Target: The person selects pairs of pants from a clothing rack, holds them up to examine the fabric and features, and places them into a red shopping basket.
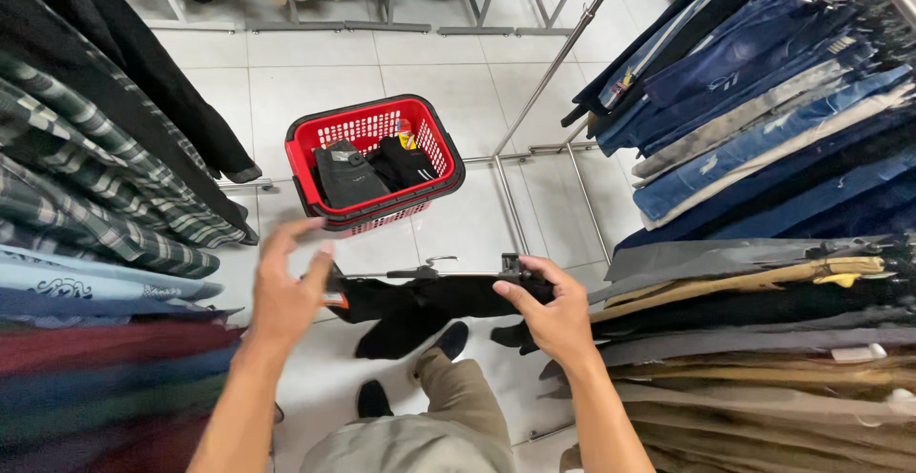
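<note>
Dark trousers on a clip hanger, held over the tiled floor.

The right hand (553, 315) pinches the hanger (448, 274) at its end; the left hand (286, 292), fingers spread, touches the black trousers (420, 306) at the other. Beyond the trousers stands a red basket (374, 160) with folded dark clothes.

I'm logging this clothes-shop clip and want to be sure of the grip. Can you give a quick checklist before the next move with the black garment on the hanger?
1. Right hand grips the clip hanger at its right end: ok.
2. Left hand closed on the black garment: not ok, fingers spread, beside its left end.
3. Garment clipped at both ends: cannot tell.
4. Red basket upright on the floor ahead: ok.
5. Room in the basket: ok, folded dark clothes lie low in it.
</note>
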